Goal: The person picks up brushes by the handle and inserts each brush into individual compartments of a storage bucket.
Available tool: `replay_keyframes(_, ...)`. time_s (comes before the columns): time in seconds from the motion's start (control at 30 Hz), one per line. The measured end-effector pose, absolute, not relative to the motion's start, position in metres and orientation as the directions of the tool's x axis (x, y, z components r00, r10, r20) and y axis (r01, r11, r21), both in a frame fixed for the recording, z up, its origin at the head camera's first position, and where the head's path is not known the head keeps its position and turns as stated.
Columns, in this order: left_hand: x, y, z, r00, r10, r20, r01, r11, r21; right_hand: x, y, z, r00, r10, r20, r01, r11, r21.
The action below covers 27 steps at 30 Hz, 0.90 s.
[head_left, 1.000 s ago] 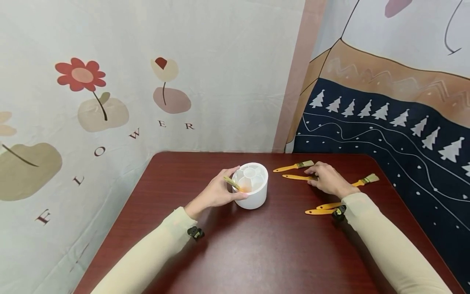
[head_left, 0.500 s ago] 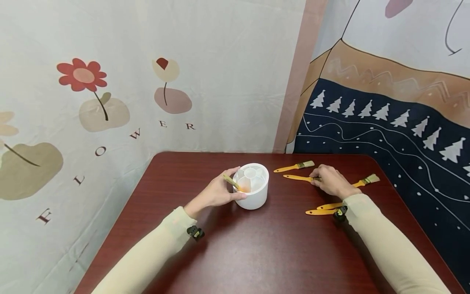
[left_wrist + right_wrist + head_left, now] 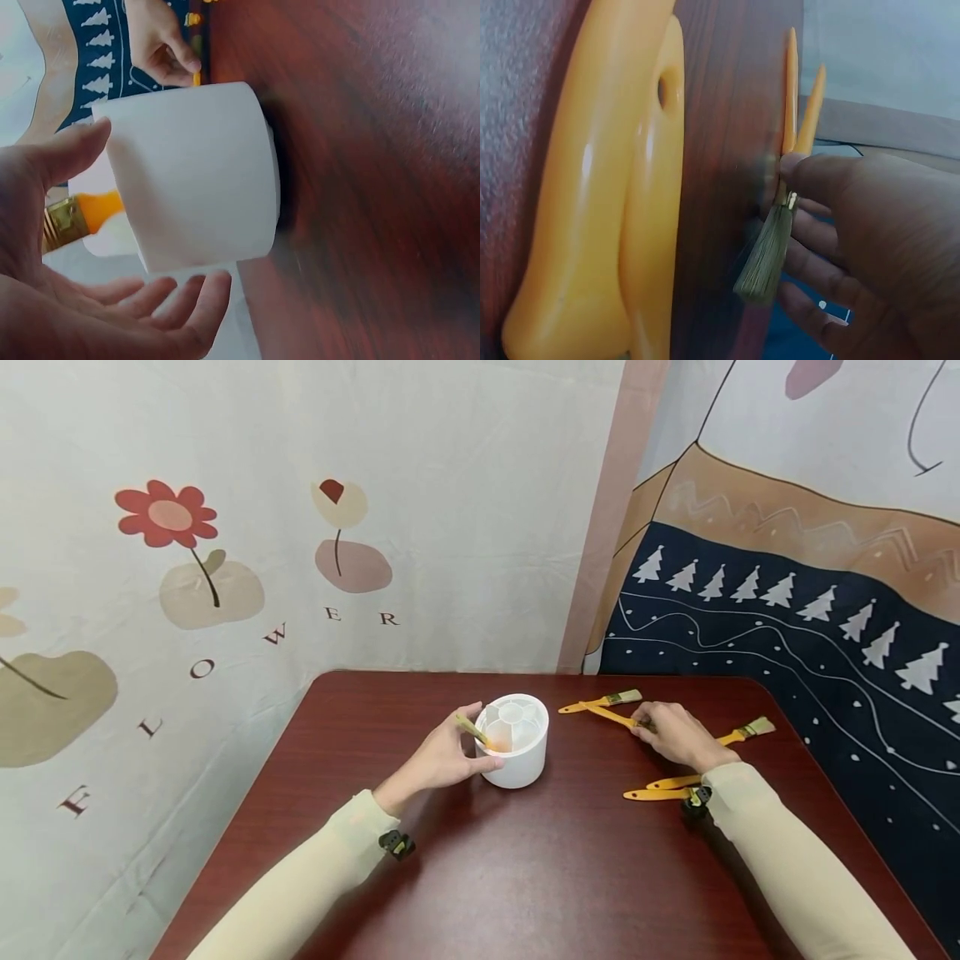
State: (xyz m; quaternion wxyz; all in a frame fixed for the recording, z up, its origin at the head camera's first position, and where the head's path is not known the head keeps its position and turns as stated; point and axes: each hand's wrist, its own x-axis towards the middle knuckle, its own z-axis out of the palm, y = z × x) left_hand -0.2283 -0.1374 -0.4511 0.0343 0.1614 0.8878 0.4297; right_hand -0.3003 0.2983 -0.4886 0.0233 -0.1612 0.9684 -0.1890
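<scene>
My left hand (image 3: 438,758) holds a white round container (image 3: 525,770) from its left side, thumb at the near rim and fingers reaching round the far side. Inside, clear dividers split it into several compartments. One paintbrush (image 3: 468,727) stands tilted in it, bristles up, leaning over the rim toward my palm. Over at the right, my right hand (image 3: 675,735) pinches a second paintbrush (image 3: 765,259) between thumb and fingers near its metal band. Its orange handle (image 3: 613,717) points left and slants up, with the bristles hanging below the thumb in the right wrist view.
Behind the held handle lies another paintbrush (image 3: 592,704). A further paintbrush (image 3: 750,729) lies right of my right hand. Two orange handles (image 3: 654,794) lie side by side under my right wrist. The dark red table (image 3: 525,877) meets printed cloth hangings (image 3: 465,527) at the back.
My right hand has closed on the brush near its metal band and shifted slightly right; the handle's tip has lifted and now overlaps the brush behind. The left hand and container stay put.
</scene>
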Motion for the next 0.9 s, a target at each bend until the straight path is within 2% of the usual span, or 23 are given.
replay_keyframes(0.4, -0.212, -0.120, -0.461, -0.981, 0.154, 0.120, 0.189, 0.590, 0.785, -0.294, 0.288, -0.487, -0.950, -0.302, 0.084, -0.304, 0.827, -0.473)
replay_keyframes(0.9, -0.207, -0.110, -0.460, -0.988, 0.087, 0.125, 0.152, 0.568, 0.809, -0.274, 0.272, -0.469, -0.967, -0.225, 0.118, -0.251, 0.765, -0.593)
